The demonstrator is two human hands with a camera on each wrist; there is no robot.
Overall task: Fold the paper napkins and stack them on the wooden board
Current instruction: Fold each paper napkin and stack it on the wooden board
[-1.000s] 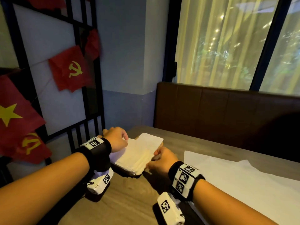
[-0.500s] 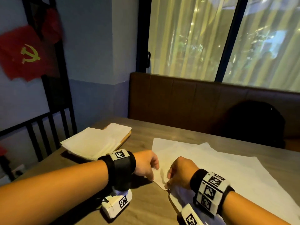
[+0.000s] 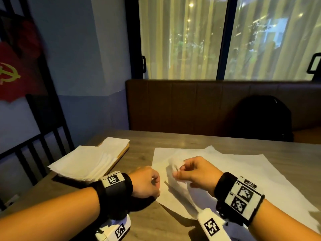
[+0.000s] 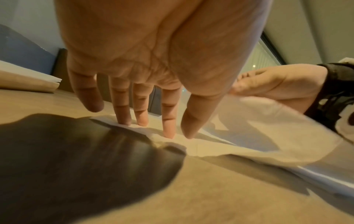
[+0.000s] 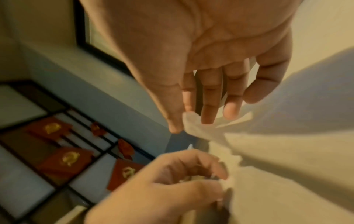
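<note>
A stack of folded white napkins (image 3: 83,164) lies on the wooden board (image 3: 124,151) at the table's left. Flat unfolded napkins (image 3: 251,173) are spread on the right. My right hand (image 3: 177,171) pinches the near-left corner of the top napkin (image 5: 258,144) between thumb and forefinger and holds it raised off the pile. My left hand (image 3: 154,183) is just left of it; in the left wrist view its straight fingertips (image 4: 168,133) press the edge of the lower napkin (image 4: 191,145) onto the table. The right hand (image 4: 268,86) shows there too, holding the raised sheet.
The wooden table (image 3: 156,223) runs to a brown padded bench (image 3: 191,105) with a dark bag (image 3: 260,119) on it. Curtained windows stand behind. A black railing (image 3: 43,145) with red flags borders the table's left side.
Both hands left the folded stack on the board and moved right to the unfolded pile. My right hand has pinched and raised the top napkin's corner; the left now presses the sheet below.
</note>
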